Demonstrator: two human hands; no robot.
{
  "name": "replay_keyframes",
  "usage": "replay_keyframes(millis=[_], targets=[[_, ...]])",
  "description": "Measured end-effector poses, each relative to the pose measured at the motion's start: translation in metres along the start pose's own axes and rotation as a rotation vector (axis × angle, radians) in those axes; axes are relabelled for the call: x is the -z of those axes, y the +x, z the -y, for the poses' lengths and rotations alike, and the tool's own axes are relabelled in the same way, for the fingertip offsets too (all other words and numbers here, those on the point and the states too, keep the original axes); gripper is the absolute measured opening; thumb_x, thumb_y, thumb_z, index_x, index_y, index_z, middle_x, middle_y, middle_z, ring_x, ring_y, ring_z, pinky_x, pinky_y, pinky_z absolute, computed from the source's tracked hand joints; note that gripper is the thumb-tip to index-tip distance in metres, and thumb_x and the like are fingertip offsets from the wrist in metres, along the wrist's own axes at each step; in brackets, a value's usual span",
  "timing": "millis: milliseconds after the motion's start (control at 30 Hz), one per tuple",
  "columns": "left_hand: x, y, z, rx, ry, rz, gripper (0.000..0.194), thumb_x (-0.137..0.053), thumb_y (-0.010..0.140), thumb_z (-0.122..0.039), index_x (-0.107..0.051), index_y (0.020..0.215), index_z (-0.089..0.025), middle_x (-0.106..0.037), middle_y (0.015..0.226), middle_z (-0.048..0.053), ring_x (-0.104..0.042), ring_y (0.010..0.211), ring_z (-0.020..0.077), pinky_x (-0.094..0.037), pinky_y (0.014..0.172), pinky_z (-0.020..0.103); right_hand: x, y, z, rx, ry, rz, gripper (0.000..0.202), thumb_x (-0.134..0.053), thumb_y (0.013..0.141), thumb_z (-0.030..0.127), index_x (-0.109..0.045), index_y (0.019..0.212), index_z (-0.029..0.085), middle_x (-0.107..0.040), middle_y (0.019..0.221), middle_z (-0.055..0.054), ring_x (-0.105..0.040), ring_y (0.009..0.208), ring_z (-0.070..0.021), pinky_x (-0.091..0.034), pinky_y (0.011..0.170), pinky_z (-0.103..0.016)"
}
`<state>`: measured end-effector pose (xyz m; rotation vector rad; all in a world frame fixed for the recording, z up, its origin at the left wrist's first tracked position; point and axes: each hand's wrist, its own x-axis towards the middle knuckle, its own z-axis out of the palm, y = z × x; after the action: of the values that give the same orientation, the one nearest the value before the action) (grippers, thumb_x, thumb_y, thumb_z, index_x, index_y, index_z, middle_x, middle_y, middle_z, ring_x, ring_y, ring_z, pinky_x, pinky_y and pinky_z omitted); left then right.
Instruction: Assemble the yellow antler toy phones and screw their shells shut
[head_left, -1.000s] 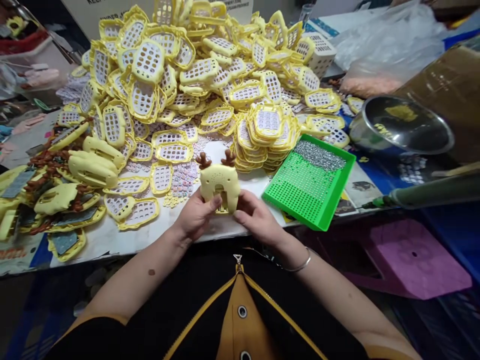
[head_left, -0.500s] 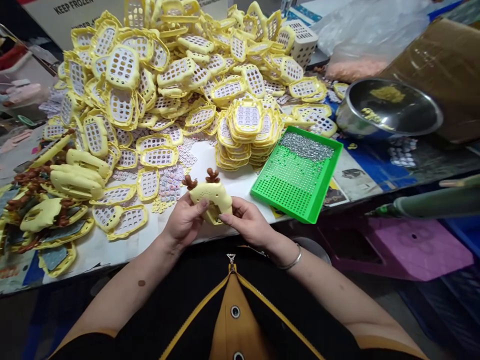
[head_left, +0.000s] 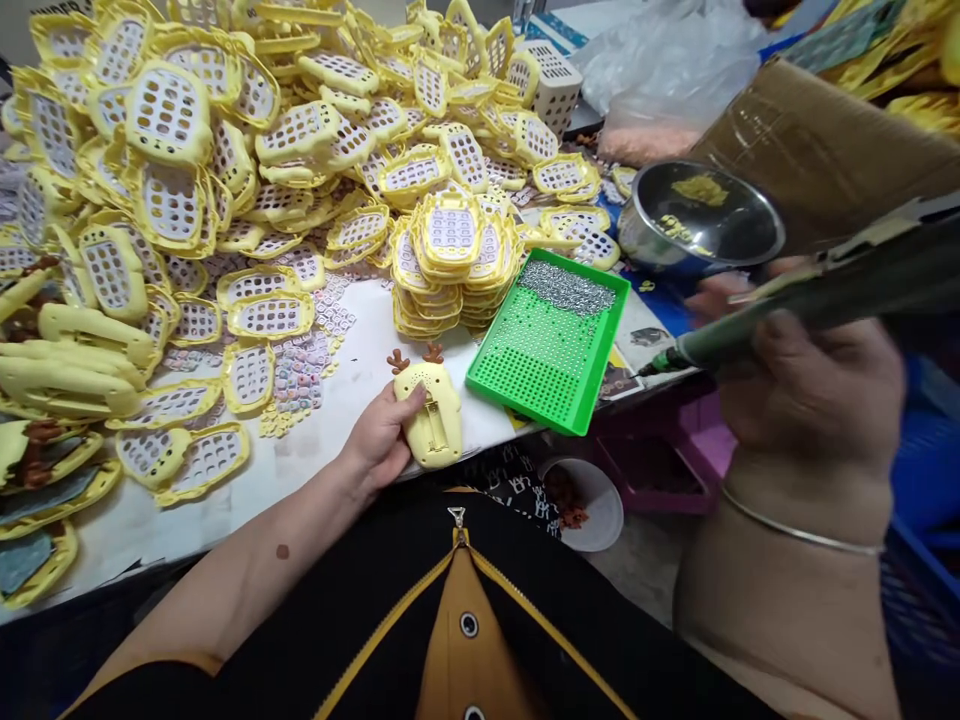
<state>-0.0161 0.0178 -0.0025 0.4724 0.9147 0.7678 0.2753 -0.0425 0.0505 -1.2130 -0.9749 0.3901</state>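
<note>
My left hand [head_left: 379, 435] grips a pale yellow toy shell [head_left: 448, 400] with brown antlers, thumb on its face. The shell's back is toward me, with an open battery compartment and small screw holes. Off to the right, my right hand [head_left: 821, 390], partly blurred, has its fingers around a dark green electric screwdriver [head_left: 724, 338]. The tool's tip points left, near the table edge. Between the hands lies a green perforated tray [head_left: 517, 378] with small silver screws [head_left: 570, 288] heaped at its far end.
A large pile of yellow grid frames [head_left: 172, 110] covers the back left, with a neat stack [head_left: 450, 235] beside the tray. A steel bowl [head_left: 757, 225] holds small yellow pieces. Behind it leans a cardboard box [head_left: 817, 140]. A white bucket [head_left: 600, 520] stands below the table edge.
My right hand has let go of the toy shell, moved right and closed around the screwdriver. The shell, now in my left hand alone, has turned more upright. The view has swung right.
</note>
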Motion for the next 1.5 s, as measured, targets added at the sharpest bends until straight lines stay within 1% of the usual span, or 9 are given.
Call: replay_keyframes(millis=[100, 233, 300, 400, 533, 867, 1167, 1367, 1500], targets=[[0.0, 0.003, -0.001, 0.011, -0.033, -0.011, 0.03, -0.074, 0.074, -0.025, -0.06, 0.1, -0.02, -0.073, 0.088, 0.002, -0.069, 0.08, 0.0179, -0.056, 0.081, 0.033, -0.005, 0.015, -0.002, -0.119, 0.041, 0.128, 0.029, -0.079, 0.065, 0.043, -0.071, 0.088, 0.029, -0.06, 0.074, -0.002, -0.055, 0.064, -0.0176, -0.045, 0.064, -0.042], [0.003, 0.004, -0.005, 0.069, -0.031, 0.026, 0.035, -0.075, 0.072, -0.021, -0.061, 0.105, -0.018, -0.073, 0.093, 0.005, -0.069, 0.084, 0.02, -0.056, 0.083, 0.035, -0.033, 0.019, 0.005, 0.001, 0.142, 0.306, 0.026, -0.072, 0.072, 0.046, -0.066, 0.09, 0.028, -0.049, 0.057, 0.002, -0.051, 0.05, -0.015, -0.042, 0.052, -0.037], [0.004, 0.005, -0.006, 0.101, -0.018, 0.054, 0.036, -0.074, 0.072, -0.021, -0.062, 0.106, -0.018, -0.073, 0.094, 0.006, -0.07, 0.084, 0.0207, -0.055, 0.082, 0.035, -0.056, 0.017, 0.004, 0.051, 0.181, 0.317, 0.02, -0.067, 0.076, 0.044, -0.06, 0.087, 0.029, -0.043, 0.052, 0.005, -0.047, 0.042, -0.0127, -0.039, 0.046, -0.034], [0.005, 0.007, -0.007, 0.115, -0.013, 0.065, 0.036, -0.074, 0.073, -0.021, -0.062, 0.107, -0.019, -0.073, 0.093, 0.005, -0.07, 0.083, 0.0201, -0.056, 0.08, 0.034, -0.087, 0.012, -0.007, 0.078, 0.21, 0.328, 0.028, -0.065, 0.075, 0.049, -0.05, 0.087, 0.03, -0.04, 0.051, 0.008, -0.043, 0.038, -0.0115, -0.038, 0.041, -0.031], [0.005, 0.008, -0.007, 0.113, -0.022, 0.04, 0.039, -0.077, 0.071, -0.022, -0.061, 0.106, -0.018, -0.073, 0.092, 0.005, -0.069, 0.082, 0.0198, -0.056, 0.077, 0.032, -0.109, 0.008, -0.03, 0.089, 0.242, 0.378, 0.031, -0.067, 0.075, 0.047, -0.05, 0.091, 0.028, -0.044, 0.057, 0.008, -0.048, 0.043, -0.0114, -0.042, 0.045, -0.031], [0.004, 0.008, -0.013, 0.195, 0.014, 0.074, 0.048, -0.076, 0.071, -0.022, -0.056, 0.114, -0.015, -0.073, 0.094, 0.009, -0.069, 0.083, 0.0213, -0.055, 0.081, 0.035, -0.116, 0.008, -0.047, 0.046, 0.391, 0.444, 0.02, -0.069, 0.078, 0.029, -0.059, 0.096, 0.027, -0.051, 0.056, 0.007, -0.051, 0.046, -0.0116, -0.043, 0.046, -0.029], [0.005, 0.009, -0.013, 0.204, 0.015, 0.11, 0.046, -0.076, 0.073, -0.024, -0.058, 0.115, -0.015, -0.073, 0.094, 0.009, -0.069, 0.084, 0.0204, -0.055, 0.08, 0.033, -0.11, 0.005, -0.053, 0.099, 0.345, 0.475, 0.021, -0.068, 0.08, 0.026, -0.061, 0.099, 0.03, -0.053, 0.058, 0.006, -0.053, 0.049, -0.0147, -0.043, 0.047, -0.033], [0.004, 0.008, -0.015, 0.227, 0.033, 0.084, 0.049, -0.077, 0.07, -0.024, -0.058, 0.114, -0.014, -0.072, 0.095, 0.01, -0.069, 0.085, 0.0226, -0.055, 0.08, 0.036, -0.112, 0.003, -0.052, 0.126, 0.379, 0.407, 0.022, -0.068, 0.079, 0.025, -0.061, 0.099, 0.031, -0.053, 0.058, 0.004, -0.051, 0.046, -0.0154, -0.041, 0.044, -0.034], [0.005, 0.008, -0.015, 0.224, 0.039, 0.104, 0.051, -0.077, 0.069, -0.02, -0.058, 0.116, -0.014, -0.072, 0.097, 0.01, -0.068, 0.085, 0.0221, -0.055, 0.081, 0.036, -0.111, 0.005, -0.051, 0.09, 0.326, 0.478, 0.02, -0.068, 0.08, 0.028, -0.061, 0.098, 0.031, -0.053, 0.057, 0.004, -0.052, 0.048, -0.0153, -0.043, 0.046, -0.033]])
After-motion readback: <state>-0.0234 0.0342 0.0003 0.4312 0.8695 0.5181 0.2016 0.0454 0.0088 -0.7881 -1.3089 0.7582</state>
